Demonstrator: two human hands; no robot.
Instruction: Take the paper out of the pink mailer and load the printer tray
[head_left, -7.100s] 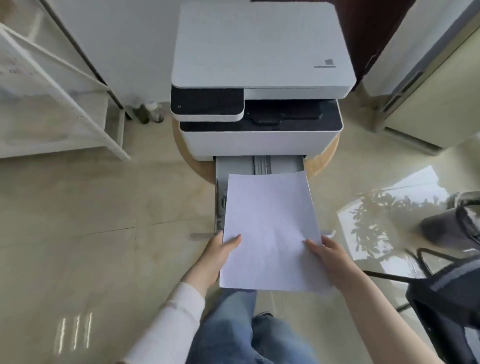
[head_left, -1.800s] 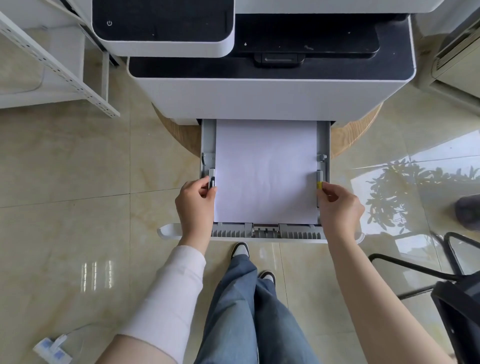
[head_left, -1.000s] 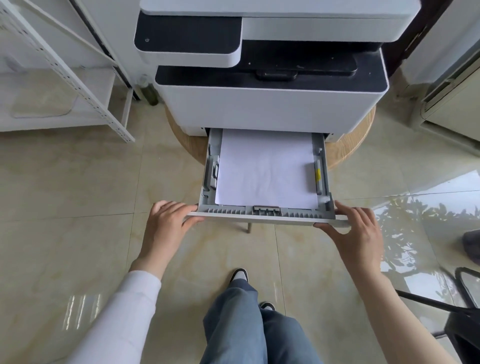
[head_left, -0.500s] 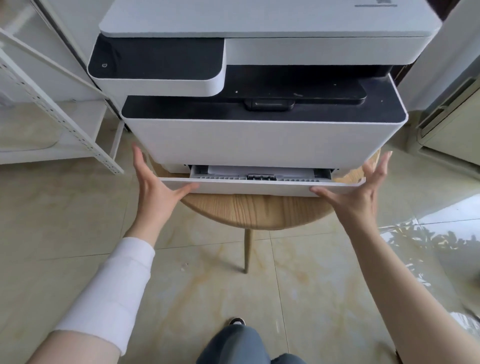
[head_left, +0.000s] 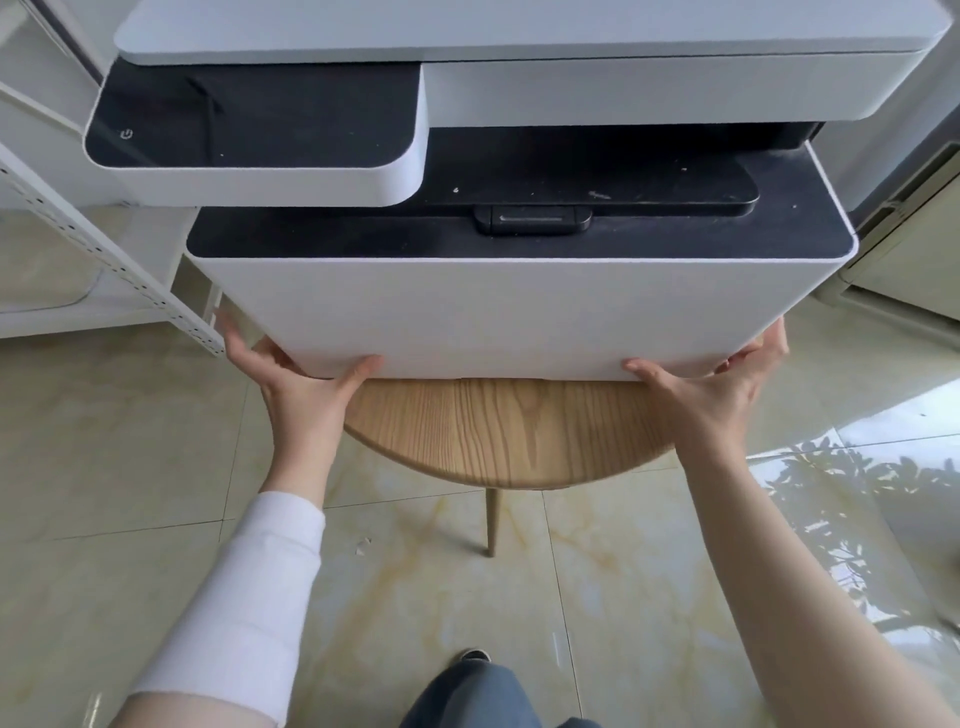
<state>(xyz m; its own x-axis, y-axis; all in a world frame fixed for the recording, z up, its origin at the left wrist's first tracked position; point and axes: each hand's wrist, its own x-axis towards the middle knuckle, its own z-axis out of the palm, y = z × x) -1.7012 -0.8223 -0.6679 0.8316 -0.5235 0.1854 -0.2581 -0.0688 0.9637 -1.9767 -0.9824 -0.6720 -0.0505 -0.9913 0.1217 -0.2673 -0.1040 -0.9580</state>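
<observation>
The white and black printer (head_left: 498, 312) stands on a round wooden table (head_left: 509, 431). Its paper tray is pushed fully in, flush with the white front, so the paper inside is hidden. My left hand (head_left: 296, 384) presses flat against the lower left corner of the printer front, fingers spread. My right hand (head_left: 711, 387) presses flat against the lower right corner, fingers spread too. Neither hand holds anything. The pink mailer is not in view.
A white metal shelf rack (head_left: 104, 260) stands left of the printer. A beige cabinet (head_left: 914, 249) stands at the right. The floor is glossy beige tile (head_left: 130, 467). My legs in blue jeans (head_left: 467, 696) show at the bottom.
The paper was laid in the open tray and the guides set. Both hands then pushed the tray in; half a second ago a slit showed, now it is flush.
</observation>
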